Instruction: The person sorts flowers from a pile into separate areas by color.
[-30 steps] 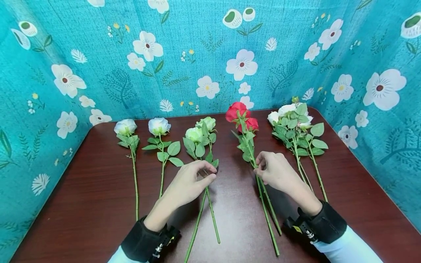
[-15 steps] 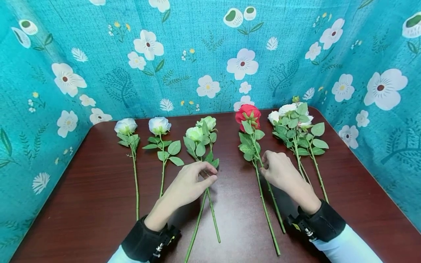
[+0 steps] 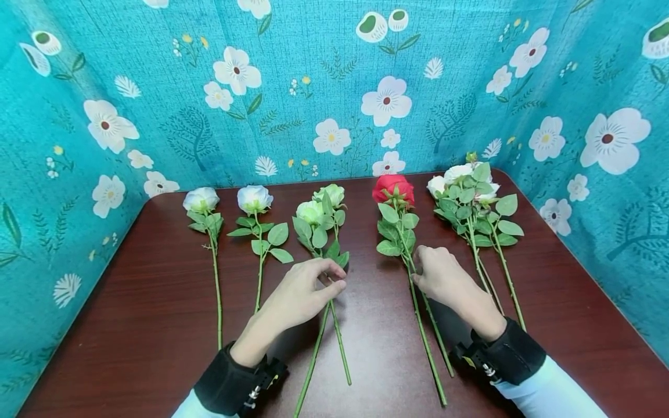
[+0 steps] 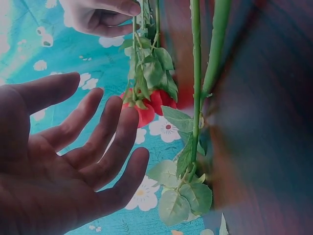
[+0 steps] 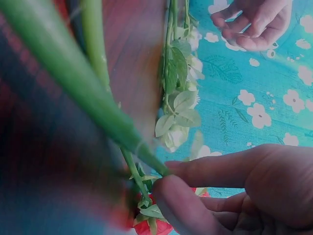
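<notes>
My right hand pinches the green stem of a red rose between thumb and forefinger; the right wrist view shows the pinched stem close up. A second red rose lies along it, its stem crossing below the leaves and its bloom mostly hidden behind the first. My left hand hovers with fingers loosely bent over the stems of two pale green roses. Nothing is in its grasp; the left wrist view shows the spread fingers apart from the green rose stems.
Two pale blue roses, one at the far left and one beside it, lie separately on the dark brown table. Several white roses lie bunched at the right, behind my right hand. A blue floral curtain hangs behind the table.
The two red blooms have swung right and lower, from side by side to overlapping, and the leaves have settled. My right hand has dipped slightly, still pinching the stem. My left hand stays put.
</notes>
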A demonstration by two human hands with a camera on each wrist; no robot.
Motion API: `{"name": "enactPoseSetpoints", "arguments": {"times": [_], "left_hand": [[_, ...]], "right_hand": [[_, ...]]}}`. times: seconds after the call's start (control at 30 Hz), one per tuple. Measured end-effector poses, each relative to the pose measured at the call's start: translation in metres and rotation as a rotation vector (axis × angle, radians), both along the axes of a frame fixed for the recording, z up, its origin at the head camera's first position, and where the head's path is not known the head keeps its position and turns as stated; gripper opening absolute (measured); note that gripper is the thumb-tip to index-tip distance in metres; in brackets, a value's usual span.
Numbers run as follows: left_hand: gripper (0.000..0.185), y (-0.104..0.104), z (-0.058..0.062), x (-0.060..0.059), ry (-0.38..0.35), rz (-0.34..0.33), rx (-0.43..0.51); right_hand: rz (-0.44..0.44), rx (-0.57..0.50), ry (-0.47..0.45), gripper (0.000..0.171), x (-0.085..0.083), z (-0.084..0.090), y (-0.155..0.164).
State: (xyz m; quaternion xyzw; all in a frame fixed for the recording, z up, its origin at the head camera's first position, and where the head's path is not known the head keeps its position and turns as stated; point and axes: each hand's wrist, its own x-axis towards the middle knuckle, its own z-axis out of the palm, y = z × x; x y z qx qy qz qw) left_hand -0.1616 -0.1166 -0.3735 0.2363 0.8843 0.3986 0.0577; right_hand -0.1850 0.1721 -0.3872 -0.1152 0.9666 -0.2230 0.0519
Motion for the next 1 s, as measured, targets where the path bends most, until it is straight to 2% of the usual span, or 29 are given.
{"name": "enactPoseSetpoints", "arguments": {"times": [0.27, 0.5, 0.73, 1.0], "left_hand": [[0.013, 0.0, -0.002, 0.001, -0.014, -0.017, -0.011], [0.013, 0.0, -0.001, 0.001, -0.032, -0.023, -0.024], [0.014, -0.003, 0.0, 0.0, -0.037, -0.021, -0.055], [0.012, -0.021, 0.003, -0.01, -0.035, 0.069, -0.12]], "right_hand": [[0.04, -0.011, -0.039, 0.03, 0.004, -0.003, -0.006], [0.099, -0.093, -0.095, 0.022, 0.007, -0.008, -0.006], [0.106, -0.017, -0.025, 0.025, 0.006, -0.01, -0.008], [0.067, 0.092, -0.039, 0.027, 0.006, -0.009, -0.01]]}}
